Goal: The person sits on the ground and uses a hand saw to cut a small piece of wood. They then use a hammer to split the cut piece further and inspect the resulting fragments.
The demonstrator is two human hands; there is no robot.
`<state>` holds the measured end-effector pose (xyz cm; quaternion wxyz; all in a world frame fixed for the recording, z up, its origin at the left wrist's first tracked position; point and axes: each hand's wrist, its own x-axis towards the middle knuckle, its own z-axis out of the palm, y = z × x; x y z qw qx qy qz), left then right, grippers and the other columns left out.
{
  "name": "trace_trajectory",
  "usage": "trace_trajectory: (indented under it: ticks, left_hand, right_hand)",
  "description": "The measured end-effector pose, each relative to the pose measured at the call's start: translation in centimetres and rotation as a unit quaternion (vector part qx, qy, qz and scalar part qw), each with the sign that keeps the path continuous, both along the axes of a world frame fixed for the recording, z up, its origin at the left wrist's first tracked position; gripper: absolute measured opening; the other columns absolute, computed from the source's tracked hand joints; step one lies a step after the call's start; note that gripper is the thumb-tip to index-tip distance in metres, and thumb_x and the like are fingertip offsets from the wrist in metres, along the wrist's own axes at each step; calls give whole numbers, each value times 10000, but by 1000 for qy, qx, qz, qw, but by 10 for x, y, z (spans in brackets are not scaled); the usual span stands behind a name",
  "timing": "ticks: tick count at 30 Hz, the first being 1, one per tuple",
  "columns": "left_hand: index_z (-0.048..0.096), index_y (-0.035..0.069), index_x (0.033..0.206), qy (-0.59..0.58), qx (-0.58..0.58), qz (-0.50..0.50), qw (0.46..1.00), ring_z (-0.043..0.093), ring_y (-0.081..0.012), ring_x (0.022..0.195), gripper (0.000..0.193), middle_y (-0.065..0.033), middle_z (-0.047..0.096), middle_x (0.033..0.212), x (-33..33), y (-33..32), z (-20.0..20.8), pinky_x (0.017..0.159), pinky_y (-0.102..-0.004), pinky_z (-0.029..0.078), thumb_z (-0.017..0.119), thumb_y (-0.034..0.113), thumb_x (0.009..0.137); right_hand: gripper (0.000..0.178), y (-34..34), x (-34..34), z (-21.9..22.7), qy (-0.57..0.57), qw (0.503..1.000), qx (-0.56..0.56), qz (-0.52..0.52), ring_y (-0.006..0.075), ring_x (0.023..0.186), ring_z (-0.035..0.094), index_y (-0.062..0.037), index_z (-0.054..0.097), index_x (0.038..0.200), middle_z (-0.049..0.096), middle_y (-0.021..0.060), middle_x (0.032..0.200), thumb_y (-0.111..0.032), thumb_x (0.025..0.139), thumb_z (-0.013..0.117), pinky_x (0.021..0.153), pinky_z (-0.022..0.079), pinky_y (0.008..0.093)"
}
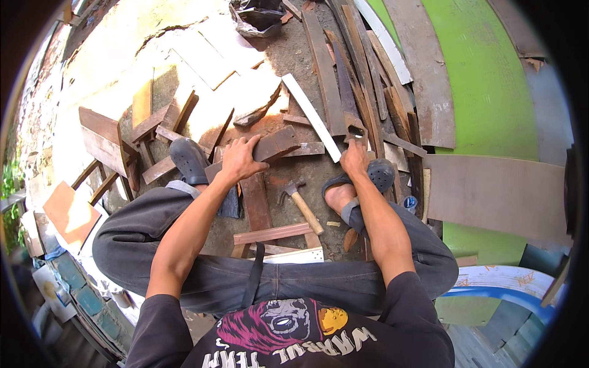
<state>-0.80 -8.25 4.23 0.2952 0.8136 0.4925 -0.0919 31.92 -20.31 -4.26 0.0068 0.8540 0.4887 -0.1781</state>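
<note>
My left hand (241, 161) grips a dark brown wooden block (277, 145), fingers over its far side and thumb along the near side. The block lies tilted across other boards on the ground. At the right, my right hand (354, 158) is closed round the handle of a handsaw (347, 101), whose dark blade points away from me among long planks. The saw is apart from the block. Between my feet lies a claw hammer (303, 207) with a wooden handle, its head toward the block. A white strip (311, 116) lies between block and saw.
Long planks (322, 67) are stacked beyond the saw. Scrap boards and a small wooden frame (101, 138) stand at the left. A reddish wood strip (273, 233) lies near my legs. Green sheets (485, 80) cover the right side. A black plastic bag (256, 18) lies at the far end.
</note>
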Motion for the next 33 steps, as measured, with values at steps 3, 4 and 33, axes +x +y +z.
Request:
trace_trajectory:
  ticks: [3, 4, 33]
  left_hand:
    - [478, 174, 1467, 37, 13, -34, 999, 535, -330, 1187, 922, -149, 580, 1206, 7, -9, -38, 1013, -462, 399, 838, 455, 666]
    - [476, 177, 1468, 34, 20, -36, 999, 533, -328, 1186, 917, -146, 575, 1209, 8, -10, -47, 1012, -460, 398, 838, 445, 670]
    - [383, -11, 1505, -139, -200, 15, 970, 563, -393, 1266, 1017, -269, 612, 1316, 14, 29, -80, 1057, -421, 445, 724, 613, 778]
  right_hand:
    - [389, 9, 29, -20, -62, 997, 29, 45, 347, 1209, 539, -49, 616, 1221, 626, 152, 1227, -106, 835, 613, 968, 452, 490]
    - [392, 13, 35, -25, -60, 997, 2, 55, 344, 1213, 536, -51, 616, 1224, 628, 151, 1227, -114, 838, 610, 969, 450, 489]
    - [336, -5, -22, 215, 205, 959, 180, -81, 353, 738, 675, -9, 698, 1001, 685, 198, 780, -336, 928, 677, 687, 499, 407]
